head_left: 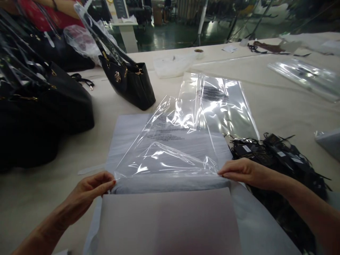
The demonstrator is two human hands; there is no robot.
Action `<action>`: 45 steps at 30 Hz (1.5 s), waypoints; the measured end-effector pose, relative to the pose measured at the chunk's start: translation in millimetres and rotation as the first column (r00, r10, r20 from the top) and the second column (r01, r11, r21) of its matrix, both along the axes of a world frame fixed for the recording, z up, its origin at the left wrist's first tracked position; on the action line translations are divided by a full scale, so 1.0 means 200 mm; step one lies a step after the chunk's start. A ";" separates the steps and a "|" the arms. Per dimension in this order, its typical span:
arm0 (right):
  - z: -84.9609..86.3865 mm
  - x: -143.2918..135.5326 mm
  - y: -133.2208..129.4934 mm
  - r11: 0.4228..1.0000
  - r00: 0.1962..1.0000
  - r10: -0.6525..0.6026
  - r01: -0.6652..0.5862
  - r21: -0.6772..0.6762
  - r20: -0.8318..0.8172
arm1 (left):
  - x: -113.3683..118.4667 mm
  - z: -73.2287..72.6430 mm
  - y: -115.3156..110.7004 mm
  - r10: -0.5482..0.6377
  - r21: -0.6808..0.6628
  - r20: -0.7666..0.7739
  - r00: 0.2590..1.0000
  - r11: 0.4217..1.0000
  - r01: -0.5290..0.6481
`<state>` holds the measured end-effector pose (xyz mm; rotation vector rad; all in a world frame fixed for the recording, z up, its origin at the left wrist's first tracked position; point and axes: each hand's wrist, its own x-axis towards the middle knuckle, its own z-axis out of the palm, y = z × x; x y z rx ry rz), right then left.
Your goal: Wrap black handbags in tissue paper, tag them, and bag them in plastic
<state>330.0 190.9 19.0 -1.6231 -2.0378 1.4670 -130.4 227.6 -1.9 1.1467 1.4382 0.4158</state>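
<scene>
A clear plastic bag (pixel 172 156) with printed text lies in front of me, its near edge stretched between my hands. My left hand (pixel 91 187) pinches the near left corner of this bag. At the near right corner, the fingers of my right hand (pixel 243 173) are closed on it too. Beneath the bag is a stack of whitish tissue paper (pixel 127 134). A pale flat sheet (pixel 167 219) reaches from the bag's mouth toward me; I cannot tell whether its far end is inside. Another clear plastic bag (pixel 225 106) lies just beyond, partly overlapped.
Black handbags (pixel 66 102) crowd the left side, and one black handbag (pixel 130 81) stands farther back. Black hang tags (pixel 276 152) with strings are heaped at right. A tape roll (pixel 198 51) and more clear plastic bags (pixel 305 76) lie farther off. A person in red (pixel 50 17) is at the upper left.
</scene>
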 end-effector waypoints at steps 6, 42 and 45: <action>0.02 -0.07 -0.02 0.983 0.983 -0.028 -0.007 0.186 0.183 | -0.01 0.01 0.00 -0.040 -0.016 0.048 0.998 0.999 0.041; -0.11 -0.26 -0.29 0.697 0.766 -0.642 0.577 0.427 0.013 | 0.17 -0.01 -0.20 0.344 0.385 -0.058 0.937 0.874 -0.297; -0.16 -0.29 -0.35 0.592 0.753 -0.655 0.556 0.584 -0.054 | 0.21 -0.08 -0.27 0.409 0.639 -0.112 0.906 0.728 -0.250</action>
